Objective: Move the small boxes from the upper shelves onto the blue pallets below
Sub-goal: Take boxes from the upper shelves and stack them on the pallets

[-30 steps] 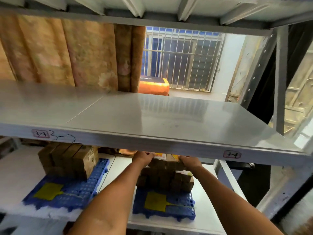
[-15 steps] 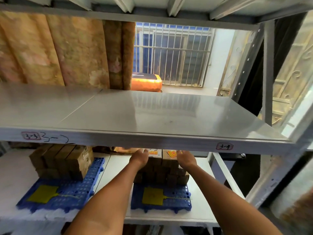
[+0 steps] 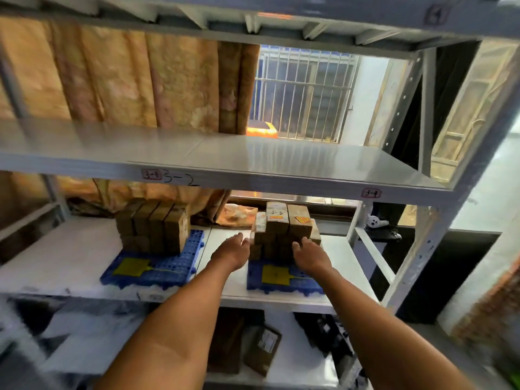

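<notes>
So we're reaching both arms under the upper shelf [image 3: 253, 156], which is sitting bare on the stretch we can see. The small boxes [image 3: 284, 229] are stacked on the right blue pallet [image 3: 281, 288] on the shelf below, with another block of boxes [image 3: 153, 226] on the left blue pallet [image 3: 152, 273].

Our left hand [image 3: 232, 251] is hovering just beside the stack's left edge, fingers spread and holding nothing. Our right hand [image 3: 309, 256] is resting against the front lower right of the stack, fingers open too, not clamped on any box. The hands are apart, one on each flank, and we're guessing that's to square the pile up so nothing is tipping off.

The boxes are packed tight toward the pallet's back, probably for stability, and that's leaving the yellow tag [image 3: 275, 274] in front showing.
</notes>
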Tool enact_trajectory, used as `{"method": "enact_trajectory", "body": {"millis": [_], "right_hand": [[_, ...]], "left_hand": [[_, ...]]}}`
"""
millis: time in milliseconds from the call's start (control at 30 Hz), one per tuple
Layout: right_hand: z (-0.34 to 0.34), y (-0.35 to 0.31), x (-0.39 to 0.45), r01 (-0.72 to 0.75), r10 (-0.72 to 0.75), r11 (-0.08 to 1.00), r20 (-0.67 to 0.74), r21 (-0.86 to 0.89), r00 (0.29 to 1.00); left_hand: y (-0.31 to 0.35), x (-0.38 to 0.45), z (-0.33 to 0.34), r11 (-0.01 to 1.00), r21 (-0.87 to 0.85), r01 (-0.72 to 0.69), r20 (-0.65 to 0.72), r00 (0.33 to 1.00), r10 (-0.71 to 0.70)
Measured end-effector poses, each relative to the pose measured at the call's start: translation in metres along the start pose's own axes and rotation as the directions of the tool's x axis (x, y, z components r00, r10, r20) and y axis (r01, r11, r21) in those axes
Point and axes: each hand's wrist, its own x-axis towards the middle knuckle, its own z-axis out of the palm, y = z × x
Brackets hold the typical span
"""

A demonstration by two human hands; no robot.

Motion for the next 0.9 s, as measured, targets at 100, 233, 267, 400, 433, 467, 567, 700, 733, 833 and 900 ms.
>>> {"method": "enact_trajectory", "body": {"millis": [100, 233, 267, 400, 433, 467, 567, 700, 733, 833, 900], "right_hand": [[0.002, -0.012, -0.059, 0.039, -0.04, 0.999, -0.021, -0.026, 0.999], [-0.001, -0.035, -0.139, 0.09, -0.091, 0.996, -0.019, -0.027, 0.996], [-0.002, -0.042, -0.157, 0.099, -0.1, 0.995, -0.016, -0.03, 0.995], [-0.011, -0.073, -0.221, 0.118, -0.12, 0.992, -0.029, -0.042, 0.992], [-0.013, -0.08, -0.233, 0.124, -0.125, 0.992, -0.037, -0.035, 0.991], [-0.016, -0.088, -0.246, 0.133, -0.134, 0.991, -0.047, -0.025, 0.99], [-0.02, -0.107, -0.28, 0.157, -0.158, 0.988, -0.083, -0.013, 0.984], [-0.024, -0.136, -0.315, 0.152, -0.158, 0.987, -0.128, -0.054, 0.979], [-0.023, -0.143, -0.323, 0.144, -0.151, 0.987, -0.133, -0.067, 0.98], [-0.02, -0.167, -0.342, 0.117, -0.127, 0.99, -0.156, -0.074, 0.98], [-0.019, -0.183, -0.351, 0.118, -0.13, 0.99, -0.168, -0.081, 0.977]], "left_hand": [[-0.02, -0.063, -0.017, 0.999, 0.038, 0.004, -0.037, 0.999, -0.002], [-0.051, -0.153, -0.045, 0.997, 0.08, 0.013, -0.055, 0.998, -0.008], [-0.059, -0.174, -0.054, 0.996, 0.087, 0.022, -0.056, 0.998, -0.017], [-0.081, -0.238, -0.094, 0.995, 0.095, 0.036, -0.077, 0.997, -0.029], [-0.084, -0.25, -0.105, 0.995, 0.092, 0.033, -0.089, 0.996, -0.025], [-0.088, -0.262, -0.115, 0.996, 0.085, 0.023, -0.104, 0.995, -0.014], [-0.101, -0.293, -0.141, 0.997, 0.07, -0.015, -0.127, 0.992, 0.024], [-0.126, -0.326, -0.177, 0.998, 0.062, -0.021, -0.152, 0.988, 0.031], [-0.133, -0.332, -0.185, 0.998, 0.056, -0.02, -0.149, 0.988, 0.028], [-0.155, -0.348, -0.212, 0.997, 0.07, -0.021, -0.142, 0.989, 0.03], [-0.168, -0.355, -0.229, 0.997, 0.073, -0.021, -0.149, 0.988, 0.032]]}}
